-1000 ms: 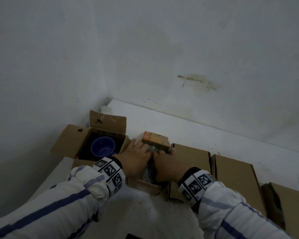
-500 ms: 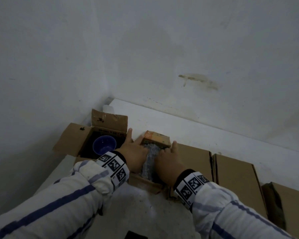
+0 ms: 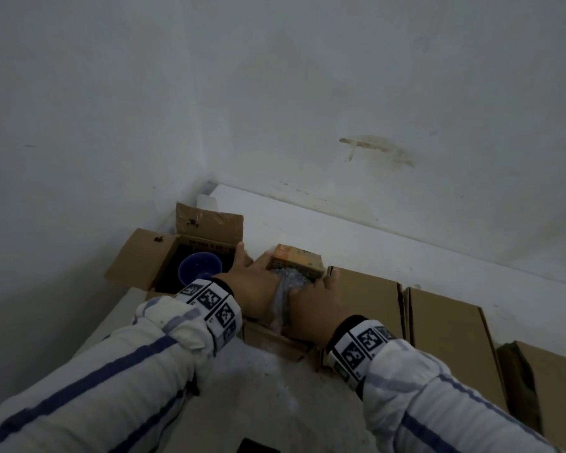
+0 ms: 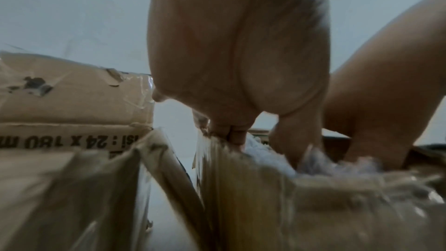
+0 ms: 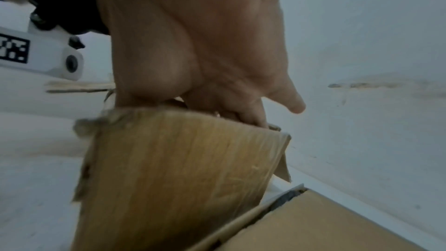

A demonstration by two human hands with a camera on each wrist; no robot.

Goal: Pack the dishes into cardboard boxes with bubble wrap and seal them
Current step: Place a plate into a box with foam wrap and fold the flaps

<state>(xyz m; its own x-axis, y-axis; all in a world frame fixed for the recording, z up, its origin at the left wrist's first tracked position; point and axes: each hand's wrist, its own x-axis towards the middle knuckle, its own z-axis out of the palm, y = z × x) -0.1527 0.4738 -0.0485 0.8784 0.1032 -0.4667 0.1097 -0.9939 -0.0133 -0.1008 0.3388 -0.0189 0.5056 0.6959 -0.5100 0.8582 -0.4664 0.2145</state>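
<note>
On a white surface in a bare-walled corner, a person's left hand and right hand reach side by side into a small open cardboard box, fingers dipping onto the bubble wrap packed between them. Whether the fingers clasp the wrap cannot be told. Just left of the left fingers, a second open box holds a blue bowl; right of the right fingers lie closed boxes.

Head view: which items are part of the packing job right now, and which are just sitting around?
In use:
- left hand, right hand
- bubble wrap
- middle open box

Idle:
- blue bowl in left open box
- closed boxes
- dark cloth
</note>
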